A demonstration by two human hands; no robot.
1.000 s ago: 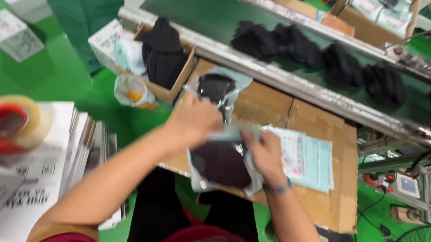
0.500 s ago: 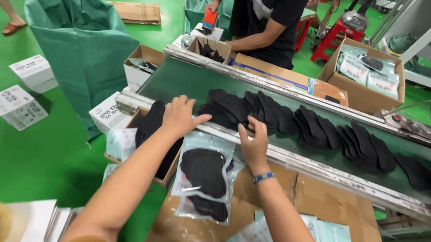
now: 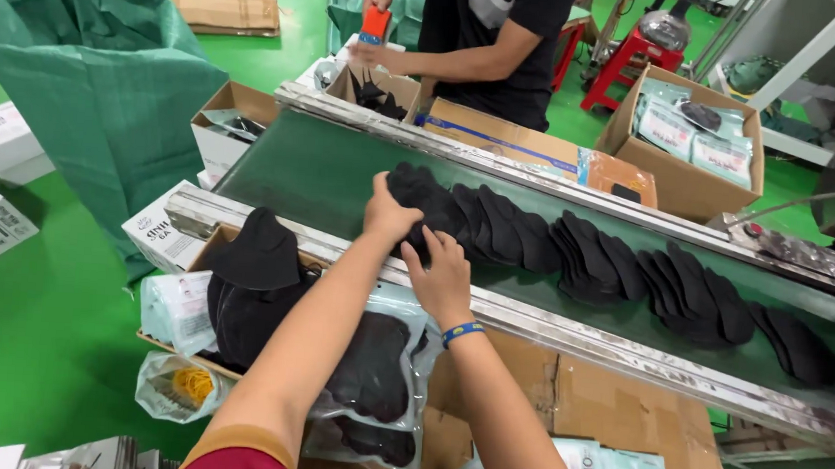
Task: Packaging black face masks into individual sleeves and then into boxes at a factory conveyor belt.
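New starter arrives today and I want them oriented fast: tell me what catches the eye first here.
First, the row of black masks fanned along the green conveyor belt, with the left hand and right hand on its near end. Then the big green sack at far left, and a clear pouch of masks below the arms.

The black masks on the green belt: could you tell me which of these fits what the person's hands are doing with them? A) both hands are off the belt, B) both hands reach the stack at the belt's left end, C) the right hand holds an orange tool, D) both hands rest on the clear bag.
B: the left hand and right hand both lie on the leftmost masks on the belt.
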